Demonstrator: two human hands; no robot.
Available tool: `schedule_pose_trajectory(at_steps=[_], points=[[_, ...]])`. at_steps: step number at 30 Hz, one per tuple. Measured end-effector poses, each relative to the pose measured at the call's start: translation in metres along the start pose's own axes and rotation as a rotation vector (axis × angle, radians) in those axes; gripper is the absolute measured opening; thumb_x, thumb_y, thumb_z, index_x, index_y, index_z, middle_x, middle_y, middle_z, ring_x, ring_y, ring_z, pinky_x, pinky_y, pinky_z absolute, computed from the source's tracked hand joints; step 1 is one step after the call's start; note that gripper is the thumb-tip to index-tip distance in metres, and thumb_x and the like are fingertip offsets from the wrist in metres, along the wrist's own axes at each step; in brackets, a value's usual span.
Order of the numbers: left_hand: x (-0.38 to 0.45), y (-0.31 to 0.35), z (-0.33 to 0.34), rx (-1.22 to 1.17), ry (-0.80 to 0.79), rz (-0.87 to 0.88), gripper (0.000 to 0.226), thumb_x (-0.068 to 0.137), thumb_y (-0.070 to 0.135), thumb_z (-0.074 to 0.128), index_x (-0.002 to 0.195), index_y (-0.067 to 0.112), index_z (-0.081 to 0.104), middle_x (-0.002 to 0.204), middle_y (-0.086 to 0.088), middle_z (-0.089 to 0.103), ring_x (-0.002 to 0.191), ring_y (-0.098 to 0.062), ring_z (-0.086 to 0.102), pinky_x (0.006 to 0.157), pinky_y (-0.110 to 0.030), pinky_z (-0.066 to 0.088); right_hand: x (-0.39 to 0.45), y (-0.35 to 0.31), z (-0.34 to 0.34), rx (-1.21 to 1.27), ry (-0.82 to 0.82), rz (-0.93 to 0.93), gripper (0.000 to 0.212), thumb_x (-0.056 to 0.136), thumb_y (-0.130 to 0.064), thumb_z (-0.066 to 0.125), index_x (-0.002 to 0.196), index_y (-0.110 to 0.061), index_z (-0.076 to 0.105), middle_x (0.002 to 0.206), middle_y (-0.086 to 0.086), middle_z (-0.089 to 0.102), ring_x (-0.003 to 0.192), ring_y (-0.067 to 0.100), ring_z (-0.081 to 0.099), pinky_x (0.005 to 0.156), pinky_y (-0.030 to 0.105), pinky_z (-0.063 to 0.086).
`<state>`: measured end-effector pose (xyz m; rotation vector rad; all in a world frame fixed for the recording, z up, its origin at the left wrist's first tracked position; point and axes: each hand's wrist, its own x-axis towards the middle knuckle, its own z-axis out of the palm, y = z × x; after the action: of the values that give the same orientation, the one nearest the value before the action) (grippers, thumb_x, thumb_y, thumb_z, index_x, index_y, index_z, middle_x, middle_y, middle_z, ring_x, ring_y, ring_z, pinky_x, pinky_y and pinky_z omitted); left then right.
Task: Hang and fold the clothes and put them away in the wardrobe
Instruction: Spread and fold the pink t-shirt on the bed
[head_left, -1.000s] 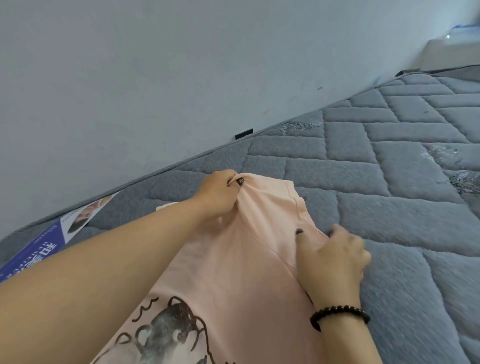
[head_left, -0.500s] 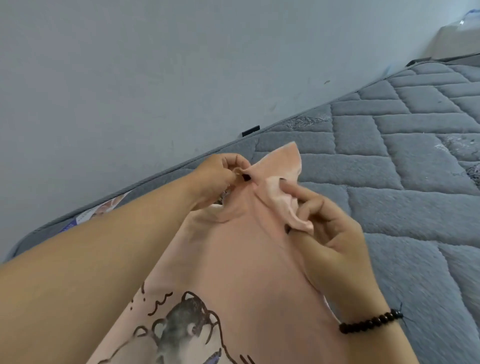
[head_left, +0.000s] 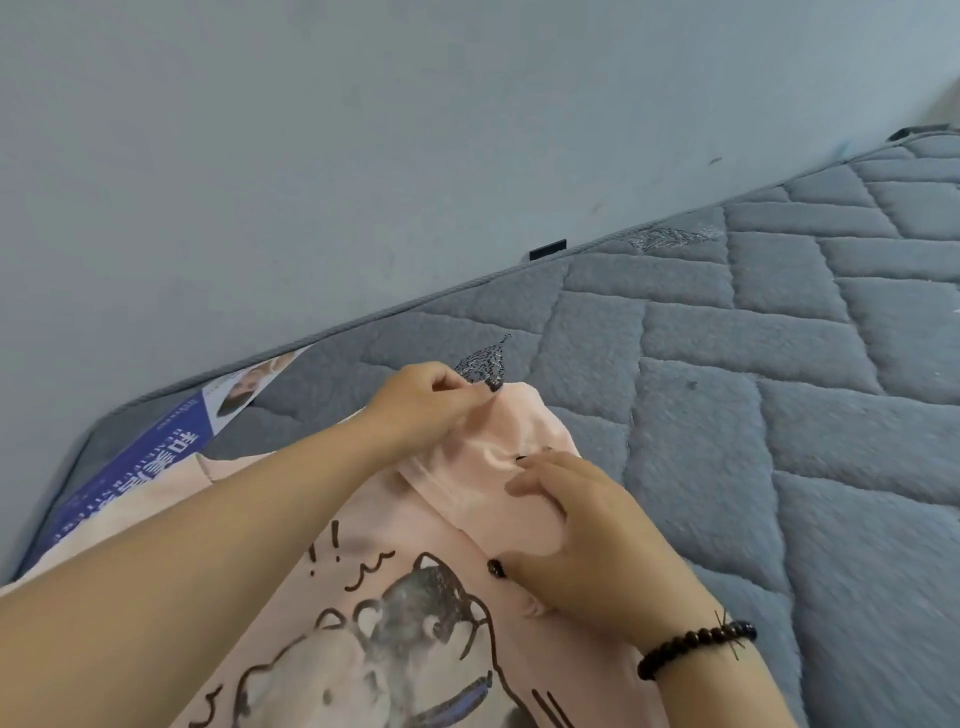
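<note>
- The pink T-shirt (head_left: 457, 587) lies print side up on the grey quilted mattress (head_left: 779, 415), its far corner up by the wall (head_left: 363, 130)
- The left hand (head_left: 426, 410) pinches that far corner between thumb and fingers, just beside a dark embroidered mark on the mattress
- The right hand (head_left: 587, 540) lies on the sleeve area: its fingers press into a bunched fold of the cloth, with the thumb spread toward the dog print (head_left: 405, 629); whether they clamp the fold or only pin it down I cannot tell
- A beaded bracelet (head_left: 696, 649) sits on the right wrist, and a blue label (head_left: 135, 467) shows at the mattress's near-left edge, partly under the shirt
- The step in hand looks like the folding: flattening and squaring the sleeve end before turning it in
- The next move probably calls for drawing the corner taut with the left hand while the right smooths out the pucker, so the fold line runs straight; loose cloth here would crease
</note>
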<state>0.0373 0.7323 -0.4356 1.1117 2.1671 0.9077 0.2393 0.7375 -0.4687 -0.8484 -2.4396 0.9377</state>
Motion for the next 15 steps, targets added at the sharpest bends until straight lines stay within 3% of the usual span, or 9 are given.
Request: schedule_pose_trajectory(at_steps=[4,8,12,15], points=[[0.009,0.021,0.011,0.067,-0.082,-0.057,0.047,0.080,0.057,0.064,0.060,0.020,0.045,0.052,0.007,0.043,0.048,-0.012,0.038,0.049,-0.026,0.029,0.001,0.004,0.005,-0.015,0.029,0.001,0.008,0.079,-0.029,0.070,0.088,-0.030,0.071,0.131,-0.027,0.046,0.123,-0.012,0.036,0.097,0.008,0.030],[0.016,0.029,0.010,0.035,-0.247,-0.049,0.044,0.084,0.035,0.068,0.058,0.024,0.034,0.051,0.005,0.031,0.043,-0.012,0.029,0.042,-0.023,0.020,0.002,0.008,0.005,0.042,0.118,-0.051,0.012,0.080,-0.018,0.066,0.076,-0.027,0.072,0.116,-0.028,0.055,0.113,-0.013,0.046,0.090,0.000,0.031],[0.018,0.023,0.004,-0.221,-0.217,-0.040,0.029,0.090,0.024,0.062,0.064,0.023,0.049,0.061,0.000,0.046,0.052,-0.014,0.041,0.047,-0.024,0.027,0.000,-0.001,-0.002,0.204,0.131,-0.133,0.013,0.076,-0.016,0.062,0.073,-0.025,0.070,0.114,-0.023,0.060,0.116,-0.013,0.048,0.097,0.001,0.030],[0.011,0.012,0.003,-0.283,-0.207,-0.059,0.010,0.090,0.013,0.064,0.087,0.021,0.061,0.090,-0.005,0.064,0.065,-0.015,0.054,0.051,-0.023,0.039,-0.002,-0.003,-0.004,0.164,0.027,-0.182,0.022,0.082,-0.009,0.059,0.086,-0.026,0.072,0.119,-0.027,0.055,0.123,-0.016,0.037,0.099,-0.001,0.021]])
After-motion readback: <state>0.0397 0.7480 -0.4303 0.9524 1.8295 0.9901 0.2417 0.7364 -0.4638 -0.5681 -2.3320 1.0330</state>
